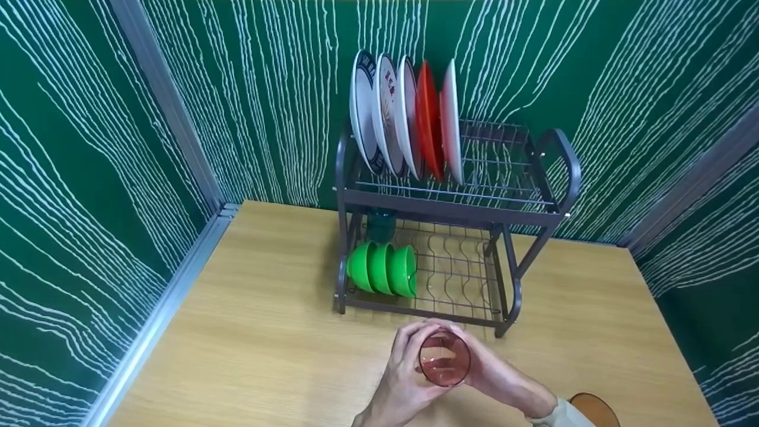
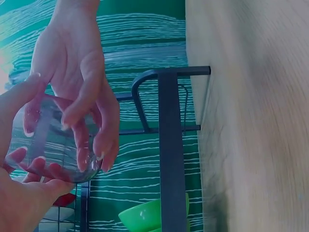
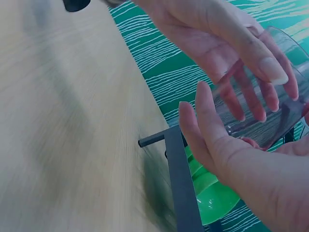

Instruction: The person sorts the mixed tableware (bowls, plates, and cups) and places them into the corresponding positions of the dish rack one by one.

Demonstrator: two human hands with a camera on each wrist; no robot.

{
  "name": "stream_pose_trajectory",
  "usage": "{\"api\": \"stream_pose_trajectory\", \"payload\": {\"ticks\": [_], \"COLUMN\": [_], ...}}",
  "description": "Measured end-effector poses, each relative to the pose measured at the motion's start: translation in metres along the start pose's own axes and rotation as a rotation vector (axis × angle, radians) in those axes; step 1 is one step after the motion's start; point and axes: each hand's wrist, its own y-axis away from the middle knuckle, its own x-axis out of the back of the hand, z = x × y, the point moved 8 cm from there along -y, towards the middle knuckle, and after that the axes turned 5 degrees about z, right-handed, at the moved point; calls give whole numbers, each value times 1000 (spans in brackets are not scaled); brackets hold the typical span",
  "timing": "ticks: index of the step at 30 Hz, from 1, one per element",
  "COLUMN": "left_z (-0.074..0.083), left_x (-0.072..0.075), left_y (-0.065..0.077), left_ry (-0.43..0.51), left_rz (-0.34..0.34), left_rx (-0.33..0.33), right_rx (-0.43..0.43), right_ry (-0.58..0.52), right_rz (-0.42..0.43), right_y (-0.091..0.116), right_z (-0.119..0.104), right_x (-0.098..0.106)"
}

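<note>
Both hands hold a see-through reddish drinking glass (image 1: 445,359) in front of the rack, above the table. My left hand (image 1: 398,379) curls round its left side. From the other side my right hand (image 1: 498,376) grips it, fingers wrapped on the wall. The left wrist view shows the glass (image 2: 53,140) between the left hand (image 2: 21,198) and the right hand (image 2: 79,72). In the right wrist view, the right hand's fingers (image 3: 212,128) lie along the glass (image 3: 270,116). The head view looks onto its round end.
A two-tier dark dish rack (image 1: 450,204) stands behind the hands. White plates (image 1: 363,112) and a red plate (image 1: 428,121) stand on top. Green bowls (image 1: 382,270) and a dark teal glass (image 1: 380,225) sit below. An orange glass (image 1: 595,410) is beside the right sleeve.
</note>
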Motion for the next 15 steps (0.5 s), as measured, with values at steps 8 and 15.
{"api": "stream_pose_trajectory", "payload": {"ticks": [8,15], "left_z": [8,16], "left_x": [-3,0], "left_y": [0,-2], "left_ry": [-85,-206], "left_rz": [-77,-43], "left_rx": [-150,-270], "right_rx": [5,-38], "right_ry": [-123,-181], "right_rz": [-24,-53], "right_y": [-1,0], "right_z": [2,4], "right_x": [-2,-3]}}
